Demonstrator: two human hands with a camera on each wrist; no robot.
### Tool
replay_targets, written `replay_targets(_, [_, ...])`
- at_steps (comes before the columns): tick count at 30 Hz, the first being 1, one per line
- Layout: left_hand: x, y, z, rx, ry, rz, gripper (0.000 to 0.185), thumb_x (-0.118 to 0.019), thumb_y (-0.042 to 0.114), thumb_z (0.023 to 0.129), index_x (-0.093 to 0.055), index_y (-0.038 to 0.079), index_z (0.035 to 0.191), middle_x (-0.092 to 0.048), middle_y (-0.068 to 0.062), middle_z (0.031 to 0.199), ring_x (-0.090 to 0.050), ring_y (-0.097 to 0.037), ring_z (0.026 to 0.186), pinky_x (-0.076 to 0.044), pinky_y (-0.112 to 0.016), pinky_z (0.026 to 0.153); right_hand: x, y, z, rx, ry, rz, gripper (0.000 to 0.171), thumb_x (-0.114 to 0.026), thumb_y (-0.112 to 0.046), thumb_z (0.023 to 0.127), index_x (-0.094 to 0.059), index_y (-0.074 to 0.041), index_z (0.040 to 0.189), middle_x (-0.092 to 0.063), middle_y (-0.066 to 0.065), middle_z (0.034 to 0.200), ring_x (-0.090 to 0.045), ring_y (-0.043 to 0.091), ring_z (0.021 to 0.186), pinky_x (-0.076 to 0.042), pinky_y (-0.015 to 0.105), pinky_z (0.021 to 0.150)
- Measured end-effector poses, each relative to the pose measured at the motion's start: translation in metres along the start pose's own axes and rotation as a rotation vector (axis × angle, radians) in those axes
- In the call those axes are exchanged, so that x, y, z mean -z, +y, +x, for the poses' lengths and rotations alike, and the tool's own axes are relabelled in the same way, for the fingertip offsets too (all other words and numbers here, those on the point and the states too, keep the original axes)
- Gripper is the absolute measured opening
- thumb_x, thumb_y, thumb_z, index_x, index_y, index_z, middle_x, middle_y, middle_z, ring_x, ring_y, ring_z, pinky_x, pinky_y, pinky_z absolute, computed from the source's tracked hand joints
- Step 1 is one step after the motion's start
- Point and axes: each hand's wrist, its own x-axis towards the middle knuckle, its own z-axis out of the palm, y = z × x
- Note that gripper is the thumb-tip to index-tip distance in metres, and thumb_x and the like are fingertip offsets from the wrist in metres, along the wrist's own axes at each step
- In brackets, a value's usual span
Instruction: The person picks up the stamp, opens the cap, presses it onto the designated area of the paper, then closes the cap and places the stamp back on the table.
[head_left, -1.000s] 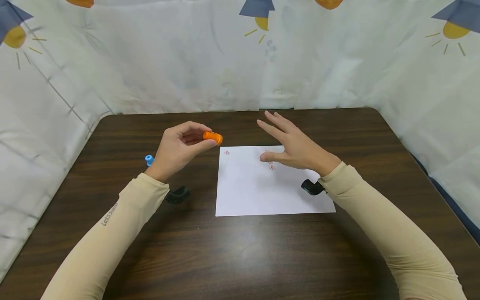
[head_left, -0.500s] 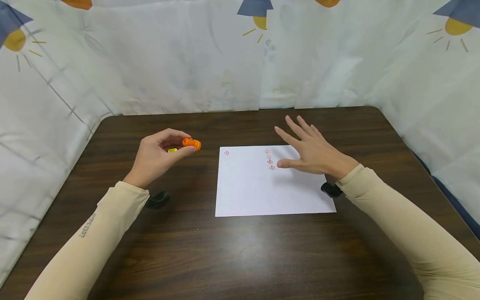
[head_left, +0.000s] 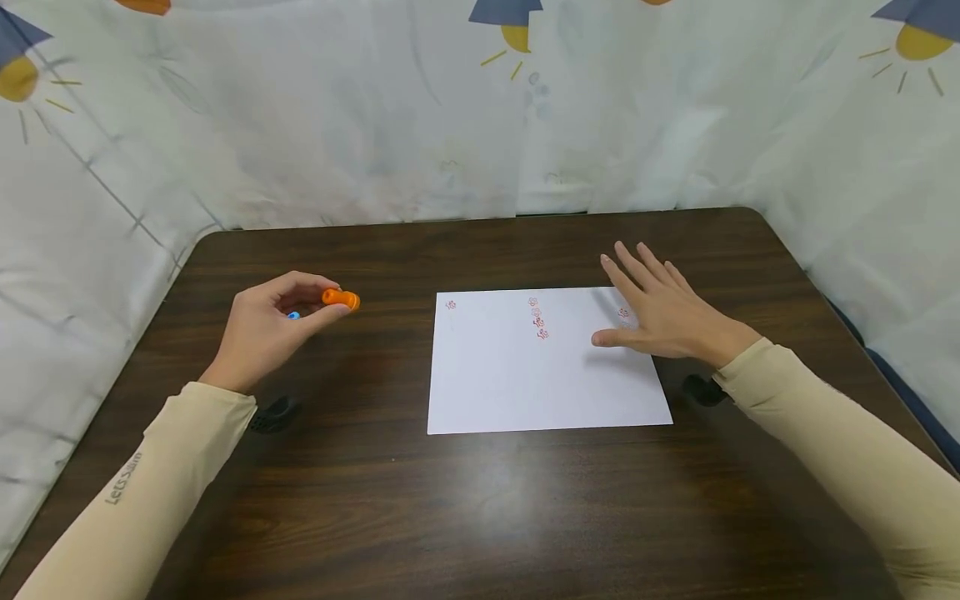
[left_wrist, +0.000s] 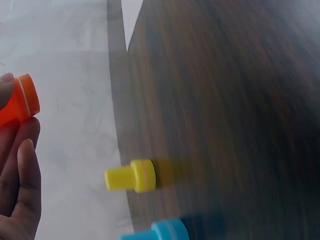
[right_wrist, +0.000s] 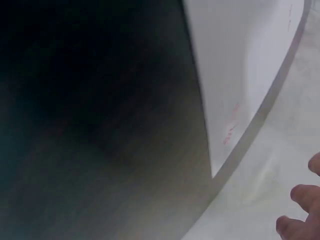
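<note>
My left hand (head_left: 273,325) pinches a small orange stamp (head_left: 341,299) above the dark wooden table (head_left: 480,500), left of the white sheet of paper (head_left: 517,375). In the left wrist view the orange stamp (left_wrist: 19,106) sits at my fingertips, with a yellow stamp (left_wrist: 131,176) and a blue stamp (left_wrist: 160,232) lying on the table below. A bit of the blue stamp (head_left: 293,315) shows under my palm. My right hand (head_left: 663,312) hovers flat with straight fingers over the paper's right top corner. Small red stamp marks (head_left: 537,317) dot the paper.
A white cloth with sun and cloud prints (head_left: 420,108) walls in the table on three sides. The paper's edge (right_wrist: 220,125) shows in the right wrist view, with fingertips (right_wrist: 300,210) at the lower right. Black wrist camera mounts (head_left: 272,414) sit under both forearms.
My left hand carried the orange stamp leftward and down, away from the paper. My right hand slid right across the sheet, uncovering the red marks.
</note>
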Motion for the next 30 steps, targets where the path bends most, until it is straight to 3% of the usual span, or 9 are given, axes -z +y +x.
replay_targets(10, [0.017, -0.018, -0.012, 0.037, 0.015, 0.073, 0.033, -0.087, 0.030, 0.085, -0.075, 0.020, 0.114, -0.067, 0.032, 0.094, -0.066, 0.013, 0.082, -0.051, -0.001, 0.074, -0.002, 0.006, -0.013, -0.037, -0.047, -0.024, 0.121, -0.060, -0.081, 0.086, -0.006, -0.009, 0.167, 0.001, 0.014, 0.177, 0.002, 0.043, 0.163, -0.006, 0.073, 0.127])
replay_targets(20, [0.024, -0.028, -0.022, 0.053, -0.002, 0.095, 0.034, -0.087, 0.031, 0.085, -0.075, 0.018, 0.114, -0.066, 0.030, 0.096, -0.066, 0.014, 0.080, -0.052, -0.002, 0.072, -0.008, 0.011, -0.019, -0.049, -0.076, -0.039, 0.123, -0.062, -0.081, 0.084, -0.009, -0.005, 0.167, -0.002, 0.017, 0.176, -0.002, 0.046, 0.163, -0.008, 0.074, 0.126])
replay_targets(30, [0.031, -0.042, -0.025, 0.054, -0.013, 0.161, 0.034, -0.088, 0.027, 0.084, -0.075, 0.016, 0.114, -0.060, 0.040, 0.091, -0.062, 0.019, 0.077, -0.050, -0.001, 0.069, -0.015, 0.015, -0.023, -0.044, -0.116, -0.028, 0.126, -0.064, -0.081, 0.082, -0.009, -0.004, 0.166, -0.003, 0.019, 0.175, -0.002, 0.049, 0.161, -0.009, 0.076, 0.124])
